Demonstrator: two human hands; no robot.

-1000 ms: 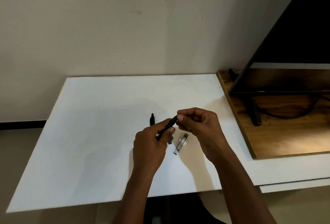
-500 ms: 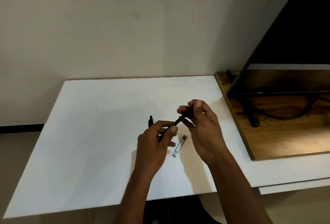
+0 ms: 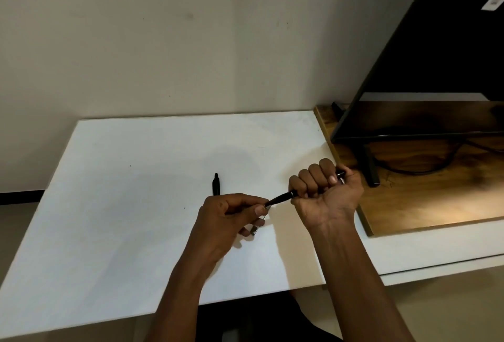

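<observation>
White table (image 3: 122, 205) against scuffed wall (image 3: 163, 41). Pen (image 3: 281, 197) held above table, right of centre, slanting from 8 to 2 o'clock between hands. Right hand (image 3: 327, 194) fisted round barrel, pen end poking out past thumb. Left hand (image 3: 226, 216) pinches pen tip with thumb and forefinger. Small case (image 3: 255, 229) lies on table, partly under left fingers; contents cannot tell. Black cap (image 3: 216, 184) on table at 11 o'clock from left hand, apart. Wooden board (image 3: 422, 199) at 3 o'clock carries TV (image 3: 450, 55), cable (image 3: 425, 169).
</observation>
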